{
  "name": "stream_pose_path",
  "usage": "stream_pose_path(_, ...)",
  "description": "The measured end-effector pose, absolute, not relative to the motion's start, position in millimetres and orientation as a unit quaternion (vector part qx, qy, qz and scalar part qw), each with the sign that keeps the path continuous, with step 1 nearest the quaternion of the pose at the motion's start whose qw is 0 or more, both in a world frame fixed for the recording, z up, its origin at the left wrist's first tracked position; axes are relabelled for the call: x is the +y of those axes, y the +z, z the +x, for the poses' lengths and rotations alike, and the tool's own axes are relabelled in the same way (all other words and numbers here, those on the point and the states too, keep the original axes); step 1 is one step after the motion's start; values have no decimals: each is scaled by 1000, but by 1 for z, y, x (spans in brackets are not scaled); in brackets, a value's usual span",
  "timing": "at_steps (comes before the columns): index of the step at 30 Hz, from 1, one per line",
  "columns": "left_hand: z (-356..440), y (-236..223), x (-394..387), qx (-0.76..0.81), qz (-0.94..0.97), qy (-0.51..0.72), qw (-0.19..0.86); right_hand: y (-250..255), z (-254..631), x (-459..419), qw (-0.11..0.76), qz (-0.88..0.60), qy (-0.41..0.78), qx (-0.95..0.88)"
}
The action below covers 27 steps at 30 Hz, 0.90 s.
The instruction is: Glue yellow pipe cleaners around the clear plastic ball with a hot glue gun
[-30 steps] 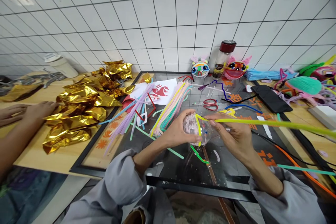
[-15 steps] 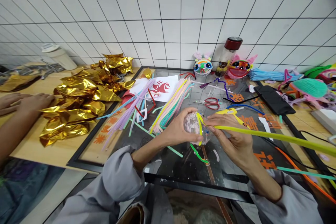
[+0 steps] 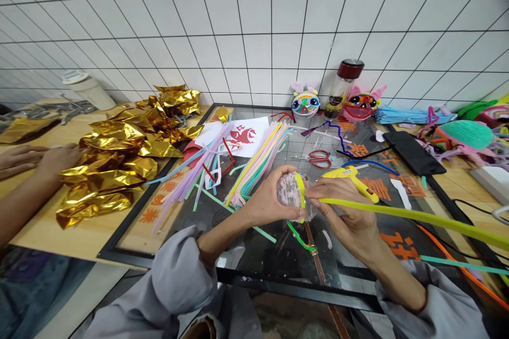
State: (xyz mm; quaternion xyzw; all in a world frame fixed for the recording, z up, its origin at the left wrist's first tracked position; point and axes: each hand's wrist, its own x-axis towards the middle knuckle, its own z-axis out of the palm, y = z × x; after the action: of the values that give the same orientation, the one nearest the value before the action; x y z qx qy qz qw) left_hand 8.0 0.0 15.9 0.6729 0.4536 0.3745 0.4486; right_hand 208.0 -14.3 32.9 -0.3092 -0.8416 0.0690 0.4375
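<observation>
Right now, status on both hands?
Left hand: grip on clear ball. Right hand: pinching yellow strip against it. Yellow glue gun lies close beyond right hand.

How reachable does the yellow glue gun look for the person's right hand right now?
Probably yes: the yellow glue gun lies just beyond the right hand, with nothing seen on top of it. The fingers pinch a yellow pipe cleaner, though, so they would likely need freeing first.

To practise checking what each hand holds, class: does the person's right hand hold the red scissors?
No, the right hand pinches a yellow strip, while the scissors lie on the table.
</observation>
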Motion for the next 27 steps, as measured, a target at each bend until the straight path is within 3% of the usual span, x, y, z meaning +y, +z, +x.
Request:
stream_pose_path(11,5,8,-1,398,752,410,328,31,207,-14,435,-296,63,-848)
stream_pose_path(27,5,6,-1,377,776,415,289,26,208,-14,449,-280,101,-843)
